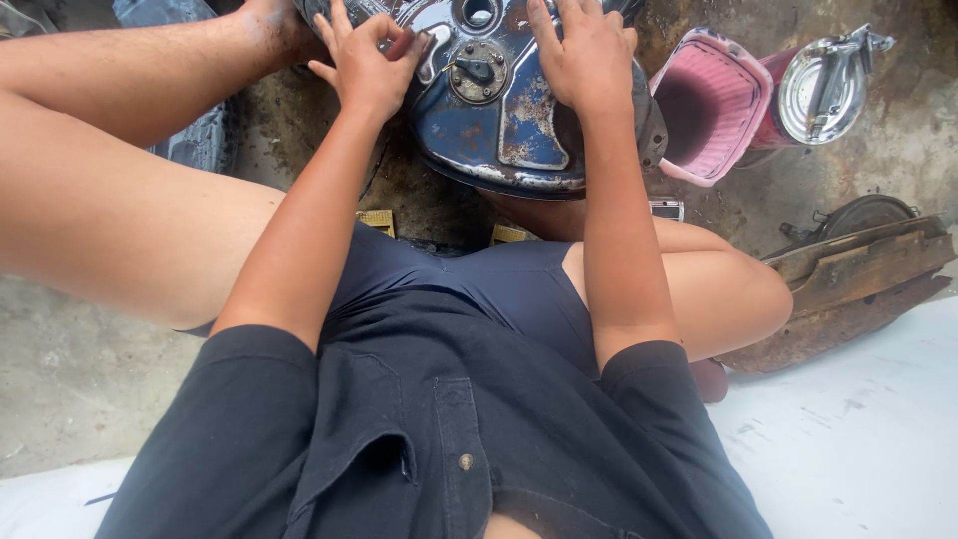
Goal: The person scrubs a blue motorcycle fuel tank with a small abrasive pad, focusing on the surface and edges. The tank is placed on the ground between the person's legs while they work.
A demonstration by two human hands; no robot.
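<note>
Dark shirt (439, 439) and shorts fill the near part of the head view, with bare knees spread to either side. Beyond them, a rusty blue tank (499, 120) is held on the stained concrete floor (80, 379) between the legs. The left hand (367, 62) is curled on the tank's upper left, its fingers closed around a small part that cannot be made out. The right hand (587, 55) is laid flat and open on the tank's right side, steadying it. Work on a fitting at the tank's top appears to be in hand; a firm brace is called for. A pink basket (711, 105) lies tipped beside the tank, seemingly empty. A chrome lamp shell (823, 90) lies just beyond it. Rusted metal scrap (858, 284) is seen at right.
</note>
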